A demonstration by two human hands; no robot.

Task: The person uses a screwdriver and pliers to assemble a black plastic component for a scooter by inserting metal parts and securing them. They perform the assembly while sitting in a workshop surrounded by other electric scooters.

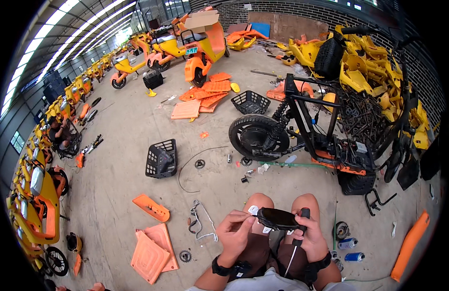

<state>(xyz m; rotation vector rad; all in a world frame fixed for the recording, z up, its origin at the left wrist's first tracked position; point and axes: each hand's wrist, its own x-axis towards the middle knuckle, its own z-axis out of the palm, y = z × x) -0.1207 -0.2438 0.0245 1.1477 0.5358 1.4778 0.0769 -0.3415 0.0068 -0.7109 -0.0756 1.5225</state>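
Over my lap I hold a glossy black oval panel (pixel 279 218), perhaps a scooter dashboard display, with small white pieces showing at its edge. My left hand (pixel 236 230) pinches its left end, thumb against the fingers. At the panel's right end, my right hand (pixel 309 233) steadies it and is also closed round a screwdriver (pixel 304 214). That tool has a black handle, and its thin shaft points down toward my lap. What lies under the panel is hidden.
A stripped scooter frame (pixel 298 92) with its wheel (pixel 258 137) stands ahead on the right. Nearby are a black basket (pixel 161 159), orange panels (pixel 150 256), a chain (pixel 203 220) and spray cans (pixel 354 256). Yellow body parts (pixel 359 72) are heaped at the back right.
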